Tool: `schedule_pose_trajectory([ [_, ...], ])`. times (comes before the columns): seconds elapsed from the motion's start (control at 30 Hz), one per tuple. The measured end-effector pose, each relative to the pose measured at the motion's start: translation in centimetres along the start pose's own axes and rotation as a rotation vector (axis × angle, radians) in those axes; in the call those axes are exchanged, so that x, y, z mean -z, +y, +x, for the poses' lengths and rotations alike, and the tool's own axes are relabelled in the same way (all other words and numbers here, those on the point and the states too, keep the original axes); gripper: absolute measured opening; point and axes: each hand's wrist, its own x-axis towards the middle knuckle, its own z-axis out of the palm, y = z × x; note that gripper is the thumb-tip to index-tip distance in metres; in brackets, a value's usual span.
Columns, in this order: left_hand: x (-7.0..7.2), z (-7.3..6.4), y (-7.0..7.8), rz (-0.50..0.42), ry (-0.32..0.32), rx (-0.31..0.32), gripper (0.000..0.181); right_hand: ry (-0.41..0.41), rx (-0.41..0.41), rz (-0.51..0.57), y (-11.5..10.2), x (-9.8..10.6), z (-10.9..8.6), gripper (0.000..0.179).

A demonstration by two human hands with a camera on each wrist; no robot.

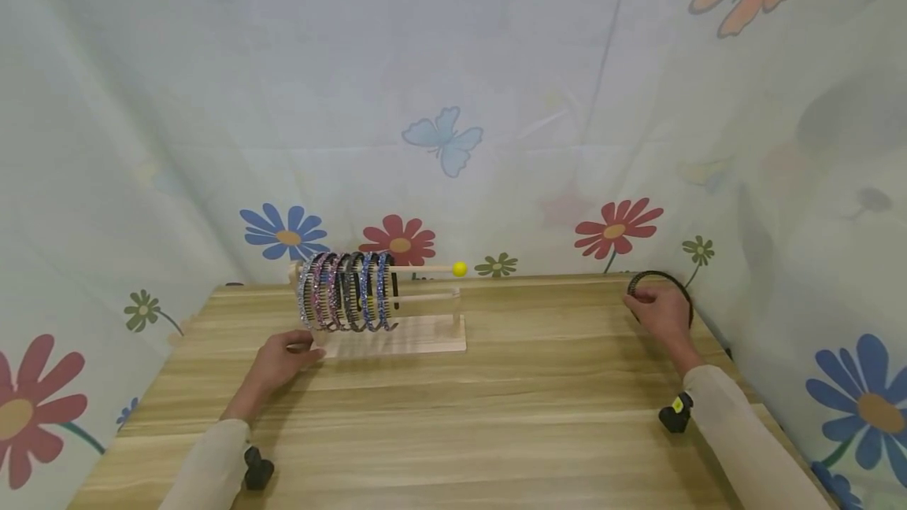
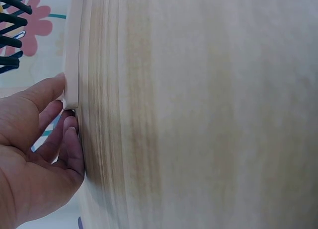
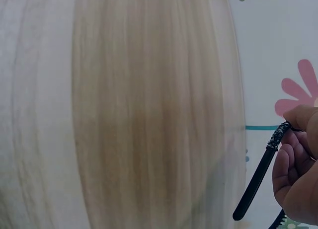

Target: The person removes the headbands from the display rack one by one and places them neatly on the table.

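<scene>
Several glittery bands point(image 1: 350, 293) are hung close together on the stand point(image 1: 425, 337), crowded toward its left side. Their arches are presumably carried by the upper rod point(image 1: 421, 268), so that each is held upright and in line. That rod is tipped at the right by a yellow ball point(image 1: 460, 268), with which, it seems, slipping off is made less easy. The front left corner of the stand's base is pinched by the left grip point(image 1: 282, 359), the thumb laid on the wood and the fingertips bent at its end; steadiness is probably sought at this low point so that the bands are left undisturbed. Well apart, near the right rear corner of the table point(image 1: 496, 431), one dark band point(image 1: 655, 272) is pinched between thumb and fingers by the right grip point(image 1: 664, 309). It is grasped at a beaded stretch, with a smooth black end point(image 3: 256, 187) left free, perhaps so that its arch is not squeezed. Whether the table is touched by it cannot be told.
</scene>
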Motion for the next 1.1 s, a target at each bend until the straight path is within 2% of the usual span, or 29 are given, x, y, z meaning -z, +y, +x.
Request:
schedule_pose_trajectory([
  [0.23, 0.1, -0.1, 0.0, 0.005, 0.003, 0.003, 0.052, 0.002, 0.023, -0.023, 1.2, -0.4, 0.2, 0.025],
  [0.5, 0.1, -0.1, 0.2, 0.015, 0.005, 0.01, 0.051, -0.069, -0.079, -0.046, 1.9, -0.9, 0.4, 0.033],
  [0.7, 0.1, 0.0, 0.2, 0.023, 0.002, 0.008, 0.05, -0.079, -0.052, -0.077, 2.3, -1.0, 0.4, 0.031],
  [0.93, 0.0, -0.1, 0.2, 0.007, 0.008, 0.004, 0.049, -0.129, -0.086, -0.089, 2.5, -1.1, 0.4, 0.034],
  [1.1, 0.0, -0.1, 0.1, 0.007, 0.005, 0.009, 0.049, -0.165, -0.079, -0.091, 2.3, -0.9, 0.3, 0.031],
])
